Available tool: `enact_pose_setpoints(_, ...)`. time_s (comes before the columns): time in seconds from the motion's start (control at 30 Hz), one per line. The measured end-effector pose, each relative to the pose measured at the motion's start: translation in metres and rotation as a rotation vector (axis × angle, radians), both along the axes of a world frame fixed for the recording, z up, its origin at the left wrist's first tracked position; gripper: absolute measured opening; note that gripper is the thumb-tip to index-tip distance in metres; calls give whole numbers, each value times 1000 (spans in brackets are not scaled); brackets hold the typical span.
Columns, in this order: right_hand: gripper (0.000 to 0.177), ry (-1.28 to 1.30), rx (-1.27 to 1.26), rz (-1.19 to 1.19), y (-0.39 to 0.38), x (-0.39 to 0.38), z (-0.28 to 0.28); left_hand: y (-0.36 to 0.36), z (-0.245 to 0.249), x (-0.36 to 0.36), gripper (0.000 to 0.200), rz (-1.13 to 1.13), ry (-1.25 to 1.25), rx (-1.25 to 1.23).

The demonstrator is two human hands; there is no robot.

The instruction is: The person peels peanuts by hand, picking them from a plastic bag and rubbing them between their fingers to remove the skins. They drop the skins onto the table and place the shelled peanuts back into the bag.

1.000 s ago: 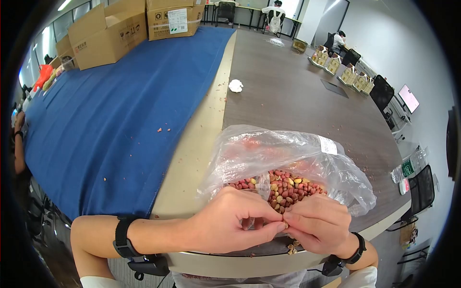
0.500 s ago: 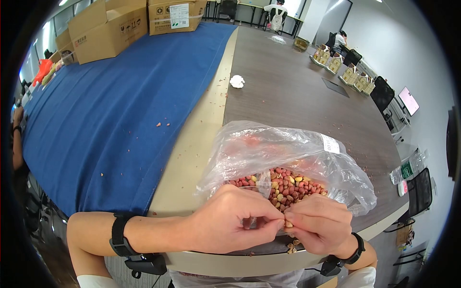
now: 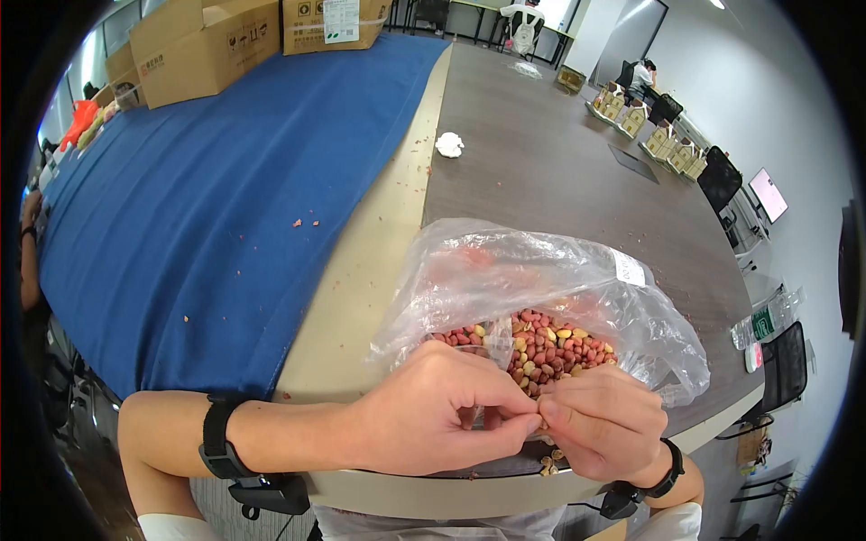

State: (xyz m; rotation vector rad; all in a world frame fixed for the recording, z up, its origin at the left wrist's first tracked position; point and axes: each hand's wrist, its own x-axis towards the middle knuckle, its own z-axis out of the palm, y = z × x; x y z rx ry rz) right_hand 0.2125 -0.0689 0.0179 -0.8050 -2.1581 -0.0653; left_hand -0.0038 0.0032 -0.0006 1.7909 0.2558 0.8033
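Note:
Red-skinned peanuts (image 3: 548, 347), a few of them pale yellow, lie in the mouth of a clear plastic bag (image 3: 505, 261) near the table's front edge. Just in front of them, my left hand (image 3: 451, 410) pinches thumb and forefinger together. My right hand (image 3: 603, 422) meets it fingertip to fingertip, also closed. Whatever sits between the fingertips is too small and hidden to name. Below the right hand, pale shell or skin bits (image 3: 552, 462) lie at the table edge.
A blue cloth (image 3: 216, 216) covers the left side, with cardboard boxes (image 3: 203, 50) at its far end. A crumpled white tissue (image 3: 449, 144) lies beyond the bag. Small house models (image 3: 636, 117) stand far right, a plastic bottle (image 3: 767, 320) at the right edge. A person's arm (image 3: 30, 261) shows far left.
The view has shifted slightly. My fingertips have drawn closer together, and the pale piece seen between them earlier is now mostly hidden.

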Motion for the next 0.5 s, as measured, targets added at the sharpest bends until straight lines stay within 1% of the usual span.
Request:
enact_pose_setpoints(0.07,25,8,-18,7,0,0,0,1,-1,0,6,9,-30,59)
enact_pose_setpoints(0.2,27,62,-89,25,-1,1,-1,-1,0,0,7,21,-47,62)
enact_pose_setpoints(0.3,31,112,-150,44,-1,1,0,-1,2,0,8,18,-24,30)
enact_pose_setpoints(0.5,35,127,-170,48,-2,2,-1,-1,6,0,8,-14,12,-35)
